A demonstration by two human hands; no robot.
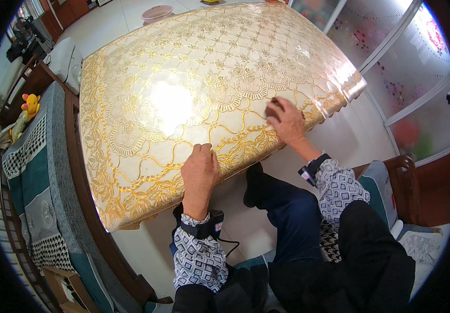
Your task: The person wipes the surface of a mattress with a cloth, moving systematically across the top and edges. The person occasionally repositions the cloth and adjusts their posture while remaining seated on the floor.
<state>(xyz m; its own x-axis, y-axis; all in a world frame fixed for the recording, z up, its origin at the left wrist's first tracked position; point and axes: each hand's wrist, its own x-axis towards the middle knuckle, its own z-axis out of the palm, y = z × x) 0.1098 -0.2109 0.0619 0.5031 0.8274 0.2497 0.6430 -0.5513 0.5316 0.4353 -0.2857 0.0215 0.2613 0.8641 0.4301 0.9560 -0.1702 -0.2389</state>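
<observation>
Before me stands a table under a glossy cream tablecloth with gold flower and leaf patterns (193,90). My left hand (200,168) rests at the near edge of the cloth, its fingers curled down; whether it holds anything is hidden. My right hand (287,121), slightly blurred, is over the cloth further right, with its fingers around a small dark brown object (273,109) whose kind I cannot tell. Both wrists wear black straps.
To the left is a wooden sofa with a grey and green cover (33,184) and a yellow plush toy (31,105). A pink basin (157,13) lies beyond the table. Sliding glass doors (385,70) stand at the right, above a wooden armrest (404,184).
</observation>
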